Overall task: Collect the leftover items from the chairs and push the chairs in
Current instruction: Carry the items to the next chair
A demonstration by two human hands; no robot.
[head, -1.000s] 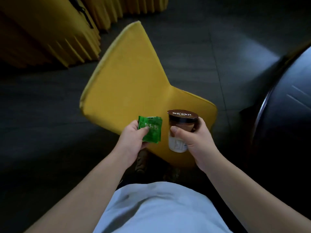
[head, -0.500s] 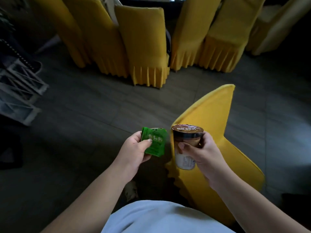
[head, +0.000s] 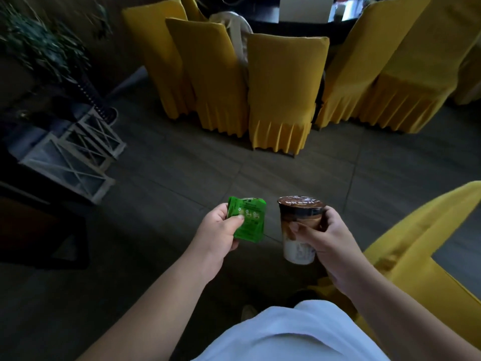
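A person in a pale shirt [head: 286, 334] looks down at both outstretched bare arms above a dark tiled floor [head: 182, 173]. The left hand [head: 217, 237] pinches a small green foil packet [head: 248, 221], thumb pressed on its face and fingers curled behind it. Just beside it, the right hand [head: 328, 238] grips a sealed iced coffee cup [head: 299, 227] upright, fingers wrapped round its side. At the lower right, a yellow-covered chair [head: 416, 256] stands close by the person's right arm. Farther off on the left, white wooden lanterns [head: 70, 157] sit on the floor beneath a leafy plant [head: 44, 48]. Farthest away, a row of yellow-covered chairs [head: 281, 92] stands with backs toward the viewer, pushed in round a dark table [head: 286, 27].
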